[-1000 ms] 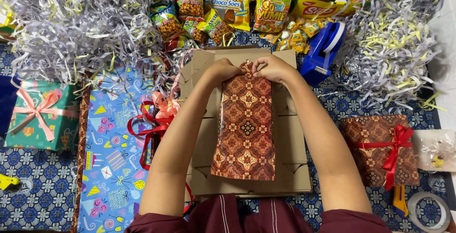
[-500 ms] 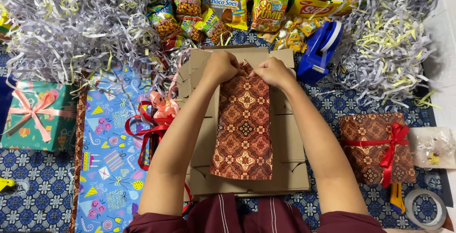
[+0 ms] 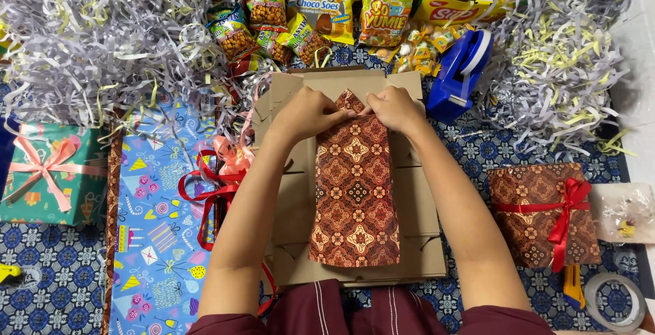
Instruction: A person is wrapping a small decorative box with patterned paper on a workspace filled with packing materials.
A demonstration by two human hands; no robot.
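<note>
While pinching far-end flap to point, left hand [image 3: 306,113] and right hand [image 3: 392,108] both closing tight on batik-wrapped box [image 3: 355,192] — lying lengthwise on flattened cardboard [image 3: 419,212], probably for firm folding surface — tape dispenser [image 3: 458,76] sitting near.

The wrapped parcel [image 3: 355,192] under the hands is rust-brown batik with cream medallions — its twin [image 3: 539,215] wears a red ribbon [image 3: 566,219]. Blue party-print paper [image 3: 153,232], a teal gift [image 3: 51,175] with pink ribbon — grey-yellow shreds [image 3: 95,35] around.
</note>
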